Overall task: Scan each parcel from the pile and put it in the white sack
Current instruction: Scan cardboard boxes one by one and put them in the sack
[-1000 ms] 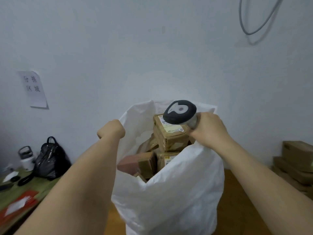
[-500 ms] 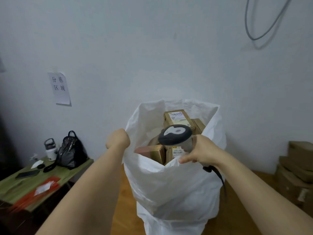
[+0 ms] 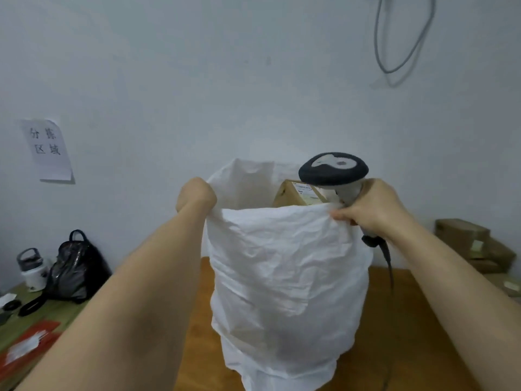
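White sack (image 3: 287, 266) rim in fingers (image 3: 339, 214).

parcel (image 3: 298, 194) blocking sack mouth (image 3: 248, 179)

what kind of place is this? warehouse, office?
Likely a small parcel sorting room. A white sack holds a labelled cardboard parcel, the right hand holds a barcode scanner, and more cardboard boxes are stacked by the wall.

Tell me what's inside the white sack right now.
One brown parcel with a label pokes above the sack rim, behind the scanner. The raised front wall hides whatever lies deeper.
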